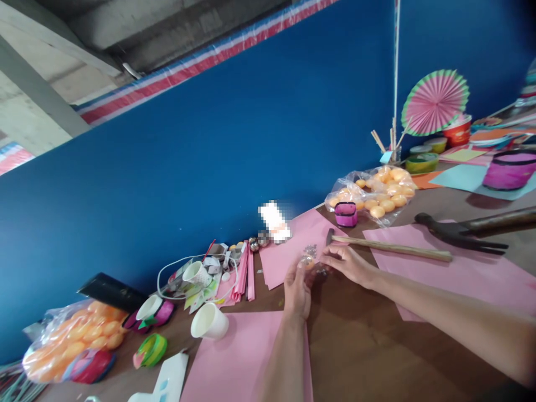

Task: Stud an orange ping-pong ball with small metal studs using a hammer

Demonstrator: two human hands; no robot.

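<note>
Near the edge of a pink sheet (pixel 288 251), my left hand (pixel 298 290) has its fingers closed round a small orange ball (pixel 309 261) with shiny silver bits on it. My right hand (pixel 349 266) comes in from the right, thumb and fingers pinched together close beside the ball. Whatever sits between those fingertips is too small to make out. Small silvery pieces (pixel 310 249) lie on the paper just beyond my hands. A hammer with a pale wooden handle (pixel 389 246) lies right behind my right hand.
A larger claw hammer (pixel 460 229) rests at right on pink paper. Bags of orange balls (pixel 387 192) stand at the back right and left. A white paper cup (pixel 210 322), a white power strip (pixel 170 379) and scraps with a cable are at left. A blue partition (pixel 209 139) closes the back.
</note>
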